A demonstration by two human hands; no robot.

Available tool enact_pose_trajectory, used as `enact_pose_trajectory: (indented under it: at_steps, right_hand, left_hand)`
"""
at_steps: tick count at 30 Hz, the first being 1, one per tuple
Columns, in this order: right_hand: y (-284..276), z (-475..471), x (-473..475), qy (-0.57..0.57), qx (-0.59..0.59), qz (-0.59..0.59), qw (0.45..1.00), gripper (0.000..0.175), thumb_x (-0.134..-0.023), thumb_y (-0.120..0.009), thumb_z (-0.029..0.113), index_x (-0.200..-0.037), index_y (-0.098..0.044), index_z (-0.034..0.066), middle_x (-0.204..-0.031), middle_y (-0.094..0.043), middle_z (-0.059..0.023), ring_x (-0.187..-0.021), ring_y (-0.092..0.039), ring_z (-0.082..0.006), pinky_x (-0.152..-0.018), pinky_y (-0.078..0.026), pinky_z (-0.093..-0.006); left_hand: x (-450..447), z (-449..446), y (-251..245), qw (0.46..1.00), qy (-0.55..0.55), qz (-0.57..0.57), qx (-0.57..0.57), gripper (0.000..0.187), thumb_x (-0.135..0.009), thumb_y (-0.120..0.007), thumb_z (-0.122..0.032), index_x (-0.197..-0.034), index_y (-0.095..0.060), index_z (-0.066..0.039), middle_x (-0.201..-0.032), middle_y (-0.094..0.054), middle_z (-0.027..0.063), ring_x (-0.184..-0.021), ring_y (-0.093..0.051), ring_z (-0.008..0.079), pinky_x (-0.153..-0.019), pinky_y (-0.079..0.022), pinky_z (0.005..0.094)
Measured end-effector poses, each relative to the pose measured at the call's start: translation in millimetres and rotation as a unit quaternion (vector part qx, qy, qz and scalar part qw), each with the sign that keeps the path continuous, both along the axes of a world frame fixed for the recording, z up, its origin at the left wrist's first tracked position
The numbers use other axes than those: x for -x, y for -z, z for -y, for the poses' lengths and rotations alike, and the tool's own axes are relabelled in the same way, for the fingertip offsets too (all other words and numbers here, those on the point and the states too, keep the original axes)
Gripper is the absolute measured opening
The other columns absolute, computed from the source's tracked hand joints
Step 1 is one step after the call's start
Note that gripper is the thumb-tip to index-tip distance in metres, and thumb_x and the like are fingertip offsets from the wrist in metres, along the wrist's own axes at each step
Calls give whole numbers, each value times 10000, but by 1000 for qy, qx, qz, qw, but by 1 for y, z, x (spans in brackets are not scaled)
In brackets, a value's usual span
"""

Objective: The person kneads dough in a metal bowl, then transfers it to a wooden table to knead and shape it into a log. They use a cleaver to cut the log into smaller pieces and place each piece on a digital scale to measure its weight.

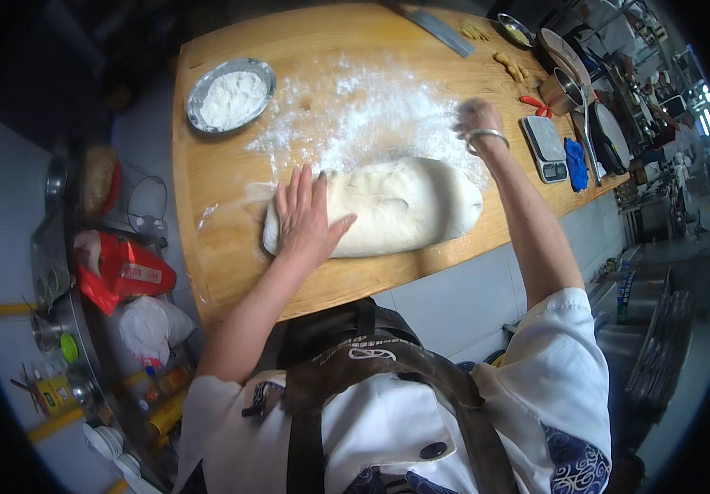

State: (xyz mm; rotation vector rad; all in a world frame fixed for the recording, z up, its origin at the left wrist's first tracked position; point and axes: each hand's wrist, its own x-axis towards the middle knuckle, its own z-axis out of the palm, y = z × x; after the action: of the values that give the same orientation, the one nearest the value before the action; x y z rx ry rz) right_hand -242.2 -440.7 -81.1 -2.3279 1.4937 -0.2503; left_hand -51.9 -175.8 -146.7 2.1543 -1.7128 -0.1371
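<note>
A thick, long loaf of pale dough [392,210] lies near the front edge of the wooden worktable [225,185]. My left hand [308,213] rests flat on the dough's left end, thumb spread away from the fingers. Beyond the right end of the dough, my right hand [479,120] is over the table, its fingers curled and blurred by motion; whether they hold anything is hidden. White flour [367,117] is scattered across the wood behind the dough. At the far left stands a metal bowl [193,114] with more flour in it.
A cleaver [441,32] lies at the back edge, near ginger root [511,66]. On the right are red-handled scissors [537,105], a metal pot [561,89], a digital scale [543,145] and a blue cloth [576,165]. Shelving with a red bag [126,265] stands left.
</note>
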Motion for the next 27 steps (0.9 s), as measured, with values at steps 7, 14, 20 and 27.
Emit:
enact_pose_trajectory:
  at_steps: [7,14,20,27]
  right_hand:
    - [49,-174,38,-199,236,75,948,591,-771,-630,273,-1309,-415,159,-1348,-418,-122,-1275,-353,-309,-1023,-186,-573]
    - [85,-148,6,-130,257,19,957,489,-817,-529,394,-1255,-480,184,-1343,-412,-73,-1272,-332,-272,-1016,-198,-552]
    - [75,-45,-40,-161,184,-24,969,439,-843,-479,431,-1217,-507,202,-1280,-478,-61,-1186,-423,-280,-997,-251,-536]
    - [67,-18,-45,-177,121,20,976,483,-847,-500,433,-1267,-472,196,-1293,-468,-93,-1211,-405,-286,-1006,-235,-535]
  left_hand:
    - [52,-34,19,983,128,-3,134,949,-656,-691,-484,-1367,-257,-28,-1419,-206,230,-1317,-182,399,-1030,-161,559]
    - [36,39,20,985,128,50,105,893,-647,-661,-544,-1354,-315,-121,-1355,-300,250,-1251,-290,428,-970,-232,602]
    - [4,122,-6,997,24,-1,-67,760,-752,-607,-502,-1340,-350,-94,-1346,-360,176,-1240,-331,346,-1005,-222,498]
    - [-5,137,10,996,8,-33,-80,789,-753,-592,-528,-1337,-337,-63,-1357,-315,223,-1274,-264,368,-1041,-151,506]
